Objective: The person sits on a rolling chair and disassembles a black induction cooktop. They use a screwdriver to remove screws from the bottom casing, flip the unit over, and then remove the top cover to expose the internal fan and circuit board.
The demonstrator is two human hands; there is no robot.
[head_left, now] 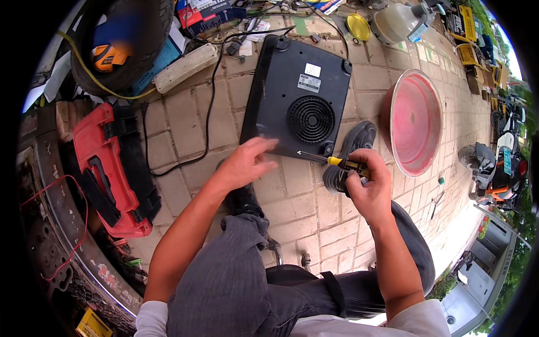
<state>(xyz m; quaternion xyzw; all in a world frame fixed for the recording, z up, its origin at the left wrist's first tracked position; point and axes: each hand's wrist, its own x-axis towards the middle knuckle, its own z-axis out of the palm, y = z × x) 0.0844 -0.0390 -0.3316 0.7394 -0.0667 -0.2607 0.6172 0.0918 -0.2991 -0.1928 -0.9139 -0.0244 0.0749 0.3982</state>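
Note:
A black induction cooker [272, 101] lies bottom up on the paving. Its round fan grille [310, 119], pale labels and corner feet show. In my right hand [368, 182] is a screwdriver [335, 161] with a yellow and black handle. Its shaft points left, and the tip is near the cooker's front edge; whether anything sits on the tip is too small to tell. My left hand [247, 163] is at the cooker's front left corner, fingers apart and holding nothing. Whether its fingertips touch the casing, I cannot tell.
To the left lies a red and black tool case [104, 168]. A black cord [212, 95] loops across the paving beside a white power strip [185, 68]. On the right stands a red basin [416, 123]. Farther back are a tire [78, 62], a yellow lid [358, 27] and a sprayer bottle [396, 23].

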